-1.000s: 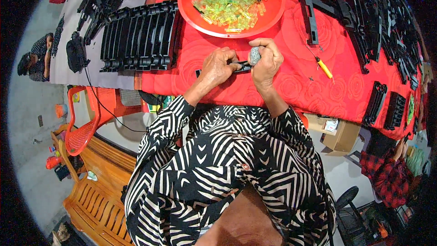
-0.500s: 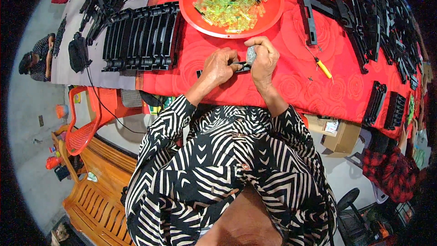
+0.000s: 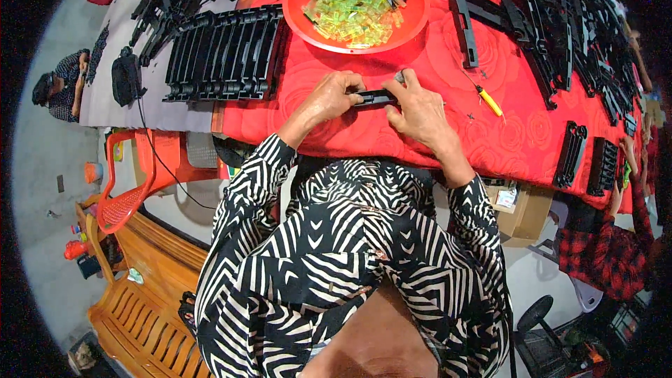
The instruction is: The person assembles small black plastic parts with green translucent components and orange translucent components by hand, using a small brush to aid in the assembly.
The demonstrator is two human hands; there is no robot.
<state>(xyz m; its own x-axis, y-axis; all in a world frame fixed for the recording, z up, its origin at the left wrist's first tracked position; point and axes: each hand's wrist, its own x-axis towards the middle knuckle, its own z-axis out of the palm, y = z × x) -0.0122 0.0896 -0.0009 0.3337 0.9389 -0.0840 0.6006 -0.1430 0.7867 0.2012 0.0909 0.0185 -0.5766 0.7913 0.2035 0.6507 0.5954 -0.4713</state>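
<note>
**Q:** What is held, and where?

**A:** I hold a short black plastic bar (image 3: 374,99) just above the red cloth of the counter (image 3: 504,143), near its front edge. My left hand (image 3: 329,98) is closed around the bar's left end. My right hand (image 3: 418,108) pinches the right end, and a small grey part (image 3: 399,77) shows at its fingertips. What that part is I cannot tell.

**Q:** How should this step be handled?

**A:** In my judgement: keep the left grip firm and steady so the bar stays level. Let the right fingertips do the fine work at the end. Keep the bar low over the cloth, so a dropped piece lands close by.

**Q:** What room is there to move?

**A:** Behind the hands, toward the far edge, stands a red bowl (image 3: 413,24) of yellow-green clear pieces (image 3: 353,14). A row of black bars (image 3: 227,56) lies toward the left edge. A yellow-handled screwdriver (image 3: 488,100) lies just right of my right hand. Bare cloth lies directly under and around the hands. The front edge is close to my wrists.
</note>
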